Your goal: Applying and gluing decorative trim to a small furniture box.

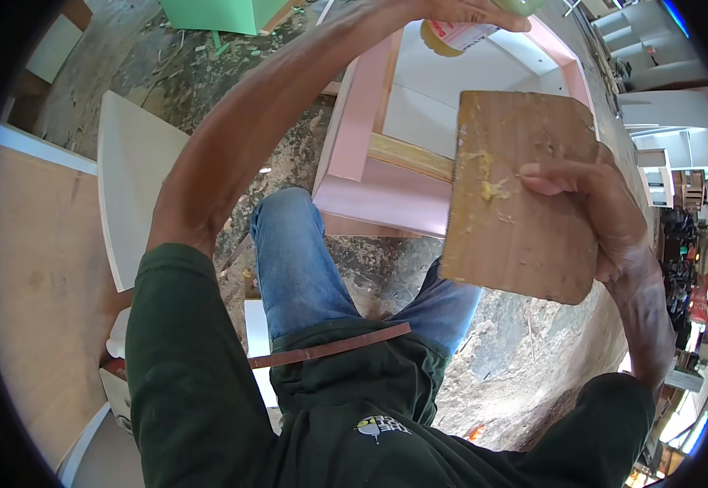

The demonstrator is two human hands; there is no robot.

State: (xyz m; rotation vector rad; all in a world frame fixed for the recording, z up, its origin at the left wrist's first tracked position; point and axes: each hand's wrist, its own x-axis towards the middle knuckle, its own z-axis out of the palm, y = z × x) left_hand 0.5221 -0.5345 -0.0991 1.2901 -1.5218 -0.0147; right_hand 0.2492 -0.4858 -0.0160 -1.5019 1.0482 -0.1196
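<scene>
At the top edge my left hand (472,10) is closed around a bottle (464,34) that has a red and white label and a yellowish end. Part of the bottle lies beyond the picture. My right hand (610,195) grips a flat brown wooden board (516,236) by its right side, with the thumb on its face and the other fingers behind. Yellow glue-like smears lie on the board's face and along its left edge. Behind the board stands a pink and white cabinet box (382,203), whose inside is partly hidden by the board.
A pale panel (138,175) and a large wooden panel (41,317) stand at the left. Farther off is a green box (220,12). A thin brown strip (330,350) lies across my lap. The rough floor (533,350) shows stains and debris. White cabinets (671,122) stand at the right.
</scene>
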